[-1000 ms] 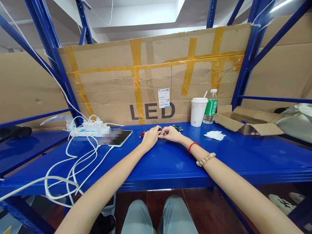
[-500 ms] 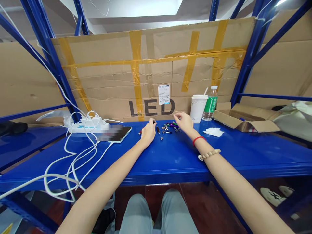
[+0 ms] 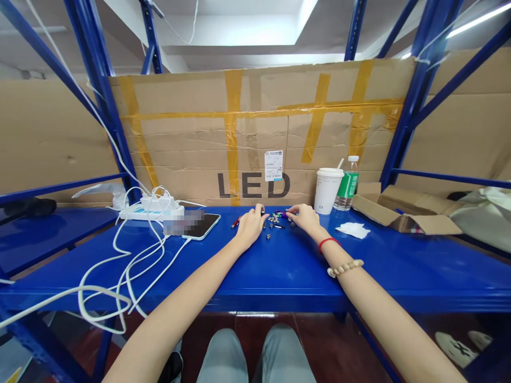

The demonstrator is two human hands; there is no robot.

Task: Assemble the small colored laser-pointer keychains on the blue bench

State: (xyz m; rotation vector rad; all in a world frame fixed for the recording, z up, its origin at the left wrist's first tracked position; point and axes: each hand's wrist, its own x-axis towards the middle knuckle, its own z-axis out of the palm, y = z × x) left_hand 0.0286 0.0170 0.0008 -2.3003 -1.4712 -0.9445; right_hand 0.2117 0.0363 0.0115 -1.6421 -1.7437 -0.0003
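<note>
Over at the far left, around 9 o'clock, there's a white power strip (image 3: 149, 208) with a mess of white cables (image 3: 120, 276) trailing off the front edge of the blue bench (image 3: 279, 271). Just right of it lies a phone (image 3: 202, 225), plugged in, screen up.

Dead centre, the left hand (image 3: 250, 225) rests on the bench with its fingers curled down over something small and dark. Looks like a pinch on one of the little parts, but it's too small to say for sure what's in there. A red pen-like stick (image 3: 235, 222) lies just beside that hand at its 10 o'clock.

Between the hands is the scatter of small metal bits (image 3: 275, 221), silver and dark, plus a purple and green piece, all loose on the bench. The right hand (image 3: 305, 217) sits at their 3 o'clock, fingers bent and tips touching the pile's edge; can't tell if it's actually got one pinched.

My take: with parts this tiny, keep both wrists planted on the bench and pick one piece at a time with fingertip tips, or they'll roll.

Further right, at 2 o'clock, a white paper cup (image 3: 327, 190) and a green-label bottle (image 3: 348, 184), then a tissue (image 3: 353, 230) and an open cardboard box (image 3: 403, 213).
</note>
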